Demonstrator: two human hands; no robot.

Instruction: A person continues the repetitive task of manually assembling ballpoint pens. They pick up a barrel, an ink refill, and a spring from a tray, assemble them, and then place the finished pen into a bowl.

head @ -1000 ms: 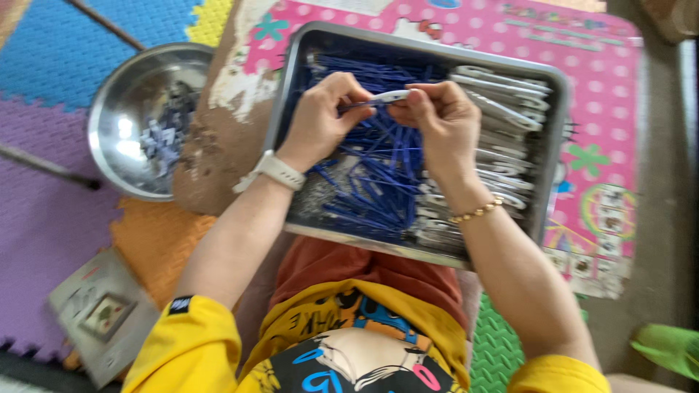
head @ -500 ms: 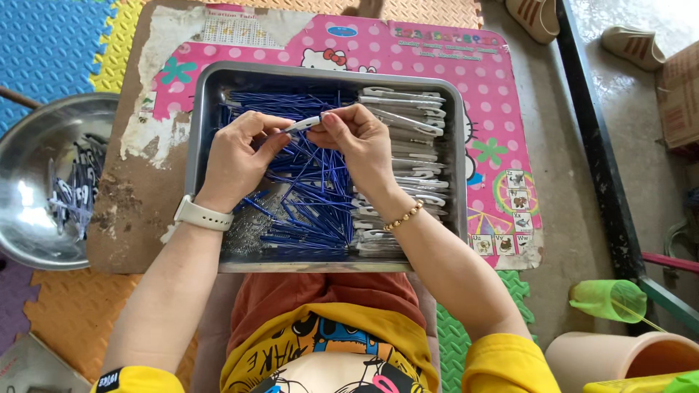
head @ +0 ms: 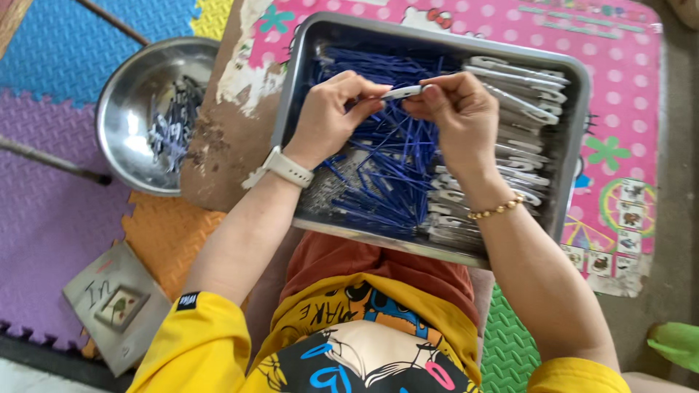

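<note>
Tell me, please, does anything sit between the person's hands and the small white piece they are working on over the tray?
Nothing visible does: left hand and right hand both pinch the white piece directly, above the blue sticks in the metal tray.

Low pink table over a foam-mat floor

A pink patterned tabletop [head: 626, 94] is carrying a grey metal tray [head: 575, 87] near its middle. Left of it, coloured foam floor mats [head: 51, 218] are bearing a steel bowl [head: 120, 116] and a small grey card [head: 116, 306].
</note>
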